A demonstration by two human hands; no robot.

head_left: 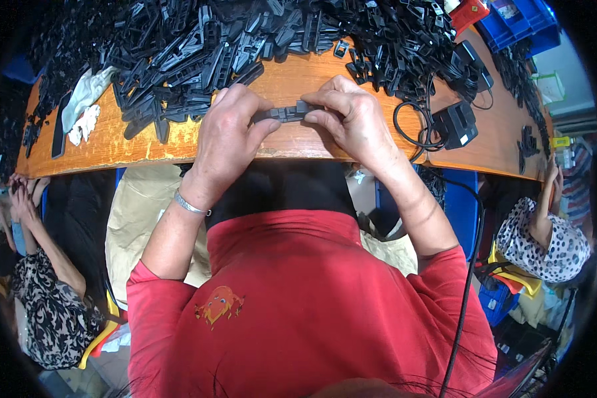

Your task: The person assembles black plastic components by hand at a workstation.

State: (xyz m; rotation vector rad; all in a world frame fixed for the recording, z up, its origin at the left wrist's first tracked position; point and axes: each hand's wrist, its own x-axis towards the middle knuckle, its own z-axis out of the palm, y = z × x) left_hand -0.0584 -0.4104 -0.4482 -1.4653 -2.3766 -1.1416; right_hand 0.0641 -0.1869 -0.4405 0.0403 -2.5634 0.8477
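Between my two hands, just above the near edge of the wooden table, is a small black plastic part. My left hand pinches its left end between thumb and fingers. At the other end, my right hand grips it the same way, with the fingertips on a dark block-like piece. Whether this is one part or two joined pieces, I cannot tell. Beyond my hands lies a big heap of long black plastic parts, and smaller black clips are piled to the right.
A black adapter with a looped cable rests right of my hand. A pale glove and a dark phone-like slab lie at left. Blue crates stand at far right. Other people sit at both sides, one in a patterned top.
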